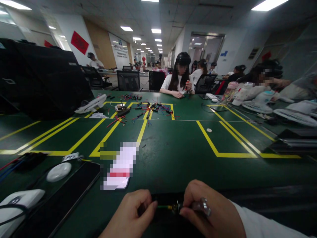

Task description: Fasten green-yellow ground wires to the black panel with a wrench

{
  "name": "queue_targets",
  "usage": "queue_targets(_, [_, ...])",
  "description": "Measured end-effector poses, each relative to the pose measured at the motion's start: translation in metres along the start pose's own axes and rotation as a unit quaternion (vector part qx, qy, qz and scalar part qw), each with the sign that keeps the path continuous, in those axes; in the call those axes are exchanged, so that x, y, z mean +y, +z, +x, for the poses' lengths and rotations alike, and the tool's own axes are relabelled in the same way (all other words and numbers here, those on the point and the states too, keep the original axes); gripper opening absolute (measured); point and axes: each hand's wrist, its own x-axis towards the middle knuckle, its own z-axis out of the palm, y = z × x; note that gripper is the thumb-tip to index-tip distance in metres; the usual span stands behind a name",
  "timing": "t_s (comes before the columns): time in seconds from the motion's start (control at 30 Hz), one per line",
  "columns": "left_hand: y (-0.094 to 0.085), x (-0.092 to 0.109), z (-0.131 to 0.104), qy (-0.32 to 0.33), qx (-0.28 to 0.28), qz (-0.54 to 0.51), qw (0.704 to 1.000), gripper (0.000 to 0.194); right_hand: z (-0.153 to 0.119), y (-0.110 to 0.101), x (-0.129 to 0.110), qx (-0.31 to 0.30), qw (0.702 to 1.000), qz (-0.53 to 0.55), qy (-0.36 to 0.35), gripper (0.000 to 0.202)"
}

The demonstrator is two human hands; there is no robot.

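Low in the head view, my left hand (133,211) is closed in a pinch on one end of a thin green wire (162,207). The wire's other end has a yellowish tip and meets a small round metal part (176,207) beside the fingers of my right hand (210,205). That hand is closed around a small metal tool, whose shiny silver end (205,207) sticks out behind the fingers. Its exact kind I cannot make out. Both hands are above a dark surface at the table's near edge.
A phone with a lit screen (121,167) and a long black flat device (76,195) lie left of my hands. A white oval object (58,172) is beyond the device. Wired parts (156,107) are heaped mid-table. A person (180,76) sits opposite; fans (260,104) stand right.
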Motion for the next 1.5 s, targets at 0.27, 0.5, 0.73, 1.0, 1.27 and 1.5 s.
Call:
queue_targets(0.27, [-0.001, 0.001, -0.002, -0.001, 0.001, -0.011, 1.000, 0.034, 0.004, 0.004, 0.003, -0.031, 1.000, 0.001, 0.006, 0.011])
queue_targets(0.5, [-0.002, 0.006, -0.002, -0.005, 0.003, -0.019, 1.000, 0.033, 0.007, -0.011, 0.000, -0.085, 0.996, 0.030, -0.002, 0.008])
queue_targets(0.73, [-0.001, 0.005, -0.001, 0.000, 0.002, -0.025, 1.000, 0.032, 0.012, -0.016, 0.003, -0.112, 0.990, 0.077, -0.028, 0.012])
queue_targets(1.0, [-0.004, 0.005, -0.002, 0.005, -0.010, -0.025, 1.000, 0.032, 0.006, -0.017, 0.004, -0.037, 0.996, 0.078, 0.033, 0.019])
queue_targets(1.27, [-0.001, 0.002, -0.001, -0.008, -0.007, -0.025, 1.000, 0.030, 0.005, -0.009, 0.002, -0.043, 0.997, 0.056, -0.016, 0.017])
queue_targets(1.5, [-0.002, 0.004, -0.001, -0.013, -0.010, -0.027, 1.000, 0.030, 0.005, -0.001, 0.008, -0.073, 0.996, 0.046, -0.023, 0.011])
